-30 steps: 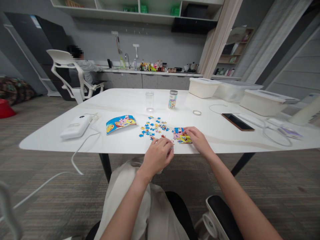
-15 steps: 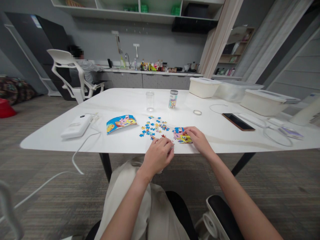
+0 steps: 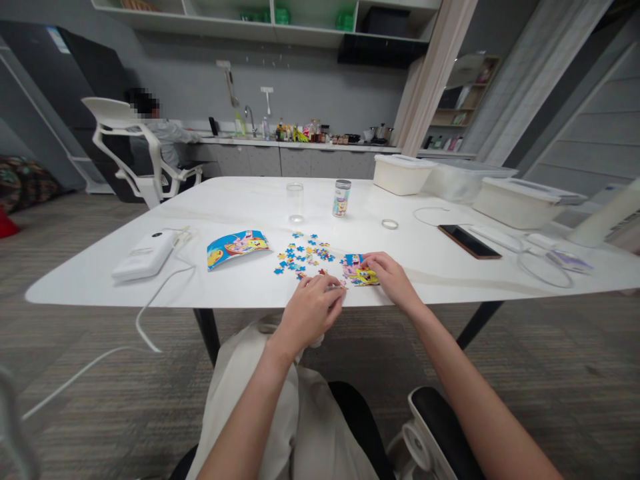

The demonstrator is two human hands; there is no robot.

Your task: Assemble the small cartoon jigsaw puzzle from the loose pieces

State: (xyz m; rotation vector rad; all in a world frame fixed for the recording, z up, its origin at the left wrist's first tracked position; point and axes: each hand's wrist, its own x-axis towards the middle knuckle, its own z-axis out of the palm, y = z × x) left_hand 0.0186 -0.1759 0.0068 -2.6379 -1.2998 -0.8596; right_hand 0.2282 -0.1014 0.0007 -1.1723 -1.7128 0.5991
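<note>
Several small blue and yellow jigsaw pieces [image 3: 305, 255] lie scattered on the white table [image 3: 250, 200] in front of me. A partly joined cartoon puzzle section [image 3: 357, 271] lies at the near edge. My right hand [image 3: 393, 280] rests on its right side, fingers curled against it. My left hand [image 3: 313, 310] sits at the table edge just left of the section, fingers pinched together on something small that I cannot make out. A curled cartoon picture sheet [image 3: 237, 244] lies further left.
On the table stand a clear glass [image 3: 295, 202], a small printed jar [image 3: 341, 198], a ring [image 3: 389, 224], a dark phone [image 3: 469, 241], a white device with a cable [image 3: 143, 255] and white lidded bins [image 3: 403, 174]. A person sits in a white chair [image 3: 125, 143] at the far counter.
The view has shifted slightly left and down. Both hands stay in nearly the same places by the puzzle section.
</note>
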